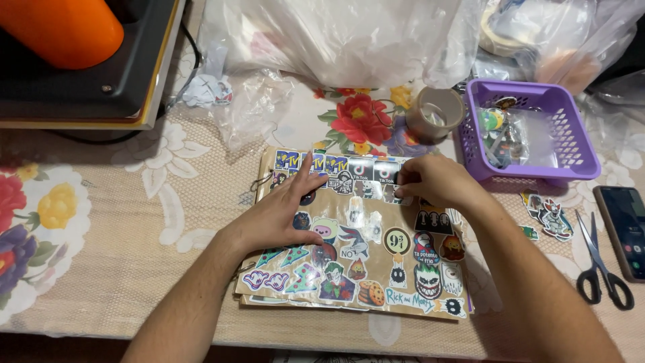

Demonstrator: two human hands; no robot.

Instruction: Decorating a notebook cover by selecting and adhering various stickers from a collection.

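Pinching at a small sticker near the top row, my right hand kept its fingertips pressed together on it, while my left hand lay spread flat on the brown sticker sheet in the middle of the tabletop. I judged the sticker thin, light and floppy, easily creased, best lifted by one edge. Scissors and a purple basket sat to the right.

The tabletop, under a floral cloth, carries a sticker-covered board beneath the hands, with a purple basket, scissors and a phone to their right.
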